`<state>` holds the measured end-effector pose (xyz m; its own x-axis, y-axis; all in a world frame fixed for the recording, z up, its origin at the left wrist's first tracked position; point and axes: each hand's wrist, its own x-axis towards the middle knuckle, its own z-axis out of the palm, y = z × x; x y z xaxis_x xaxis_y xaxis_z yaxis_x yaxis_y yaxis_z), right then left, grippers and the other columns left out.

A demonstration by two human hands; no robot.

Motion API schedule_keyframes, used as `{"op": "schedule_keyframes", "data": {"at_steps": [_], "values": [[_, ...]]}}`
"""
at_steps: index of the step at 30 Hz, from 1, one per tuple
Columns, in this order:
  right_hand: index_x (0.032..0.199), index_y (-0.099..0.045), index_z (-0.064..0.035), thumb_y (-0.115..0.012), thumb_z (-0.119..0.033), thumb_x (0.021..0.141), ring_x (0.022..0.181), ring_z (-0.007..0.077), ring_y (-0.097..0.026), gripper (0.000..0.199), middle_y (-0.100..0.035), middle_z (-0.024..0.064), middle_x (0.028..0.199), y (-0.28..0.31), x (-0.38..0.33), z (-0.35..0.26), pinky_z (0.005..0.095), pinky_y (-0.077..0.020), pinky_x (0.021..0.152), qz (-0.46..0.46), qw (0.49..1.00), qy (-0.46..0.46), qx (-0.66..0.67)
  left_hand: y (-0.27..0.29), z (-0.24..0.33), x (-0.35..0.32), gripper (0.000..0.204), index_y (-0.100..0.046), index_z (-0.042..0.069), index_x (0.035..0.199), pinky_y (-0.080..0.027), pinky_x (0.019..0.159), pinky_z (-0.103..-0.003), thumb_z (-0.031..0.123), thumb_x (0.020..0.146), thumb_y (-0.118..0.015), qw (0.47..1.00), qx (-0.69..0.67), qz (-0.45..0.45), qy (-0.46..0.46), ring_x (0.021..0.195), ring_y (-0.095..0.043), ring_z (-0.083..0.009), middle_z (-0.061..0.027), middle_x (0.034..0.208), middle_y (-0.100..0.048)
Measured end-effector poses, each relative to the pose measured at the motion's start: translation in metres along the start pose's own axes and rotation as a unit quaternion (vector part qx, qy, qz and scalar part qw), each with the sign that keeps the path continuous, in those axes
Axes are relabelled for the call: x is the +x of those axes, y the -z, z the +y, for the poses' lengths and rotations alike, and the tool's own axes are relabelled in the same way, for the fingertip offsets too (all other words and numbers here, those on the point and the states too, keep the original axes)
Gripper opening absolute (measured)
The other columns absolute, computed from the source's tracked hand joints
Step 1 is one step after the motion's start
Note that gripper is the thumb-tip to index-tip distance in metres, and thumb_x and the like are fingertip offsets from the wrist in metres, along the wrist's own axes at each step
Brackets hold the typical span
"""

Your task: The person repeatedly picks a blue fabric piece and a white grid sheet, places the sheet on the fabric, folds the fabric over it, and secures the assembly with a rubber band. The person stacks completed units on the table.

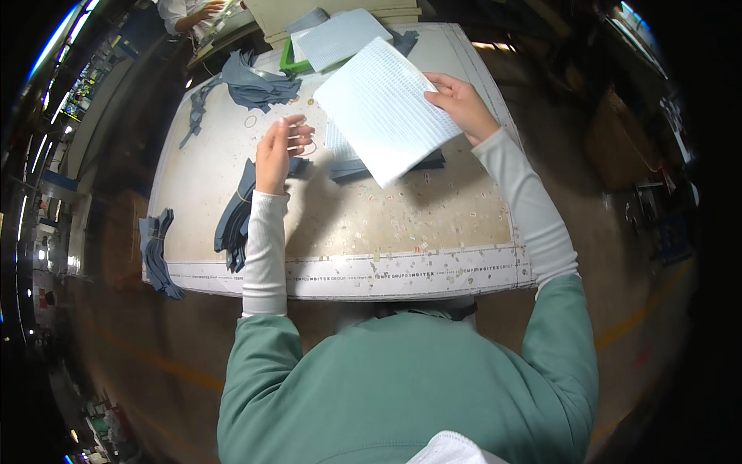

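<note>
My right hand (pixel 461 107) grips the right edge of a white sheet covered in rows of small printed labels (pixel 390 108), thumb on top. The sheet is tilted and raised above the table. To its left, my left hand (pixel 278 155) is held up with fingers apart and slightly curled, and I see nothing in it. A thin reddish loop (pixel 310 147) shows beside its fingers. Partly hidden under the sheet lie dark blue fabric pieces (pixel 430 162). A bundle of dark blue cut fabric (pixel 234 220) lies by my left forearm.
The pale table (pixel 371 216) is strewn with tiny paper bits. At the far side, a green bin (pixel 289 62) sits under more sheets (pixel 345 37), beside a fabric heap (pixel 259 87). Another fabric bundle (pixel 157 251) hangs over the left edge. A person (pixel 179 17) works beyond.
</note>
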<state>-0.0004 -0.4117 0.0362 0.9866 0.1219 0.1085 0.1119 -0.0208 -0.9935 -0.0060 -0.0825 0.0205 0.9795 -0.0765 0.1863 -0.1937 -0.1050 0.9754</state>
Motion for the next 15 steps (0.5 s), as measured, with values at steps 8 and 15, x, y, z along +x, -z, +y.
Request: {"op": "schedule_keyframes", "data": {"at_steps": [8,15], "values": [[0.128,-0.054,0.0061,-0.063,-0.004,0.085,0.088,0.0204,-0.069,0.045,-0.070,0.0153,0.106,-0.032,0.080,0.081,0.0286,-0.0532,0.078,0.116,0.991,-0.059,0.031,0.011,0.007,0.041,0.028,-0.062,0.007,0.120,-0.049,0.081,-0.025,0.025,0.099,-0.056,0.999,0.036,-0.002,-0.002,0.091,-0.064,-0.0103,-0.0042,0.106,-0.069],[0.110,-0.069,-0.0083,-0.066,-0.006,0.081,0.082,0.0198,-0.067,0.029,-0.067,0.0113,0.095,0.017,0.055,0.110,0.0310,-0.0545,0.074,0.228,0.942,0.136,-0.205,0.009,-0.028,0.167,0.031,-0.060,0.010,0.117,-0.050,0.085,-0.031,0.028,0.093,-0.064,0.983,-0.053,0.015,0.173,0.090,-0.060,-0.0116,-0.0029,0.105,-0.063]]}}
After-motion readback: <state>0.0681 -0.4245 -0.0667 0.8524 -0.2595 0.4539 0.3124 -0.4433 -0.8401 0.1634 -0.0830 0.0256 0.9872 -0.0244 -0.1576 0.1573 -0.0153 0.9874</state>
